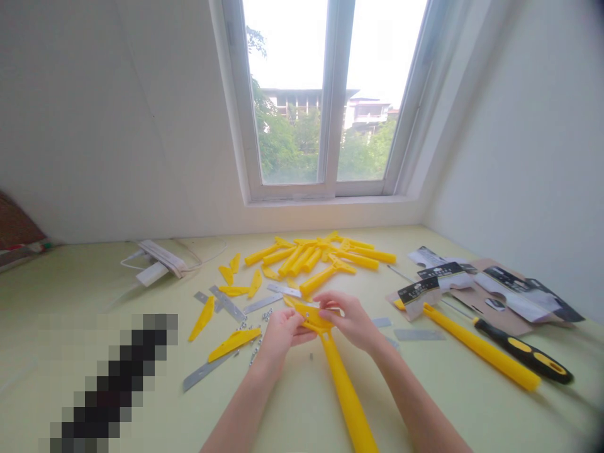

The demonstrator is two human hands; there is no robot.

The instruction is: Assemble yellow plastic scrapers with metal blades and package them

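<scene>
Both hands meet at the head of a yellow plastic scraper (346, 384), whose long handle points back toward me. My left hand (283, 330) pinches the left side of the head, close to a small metal screw or nut there. With fingers curled over the right side, my right hand (348, 318) grips the same head. A yellow wedge-shaped cover plate (234, 345) lies left of my hands on a grey metal blade (205, 374). Small nuts and screws (257, 345) are scattered beside my left hand.
Several yellow scraper handles (311, 259) are piled near the window. At right lie a black-and-yellow screwdriver (523, 352), a packaged yellow scraper (486, 349) and black-headed packaging bags (514, 292). More blades (419, 335) and yellow plates (202, 319) surround the hands. A white power strip (162, 257) sits back left.
</scene>
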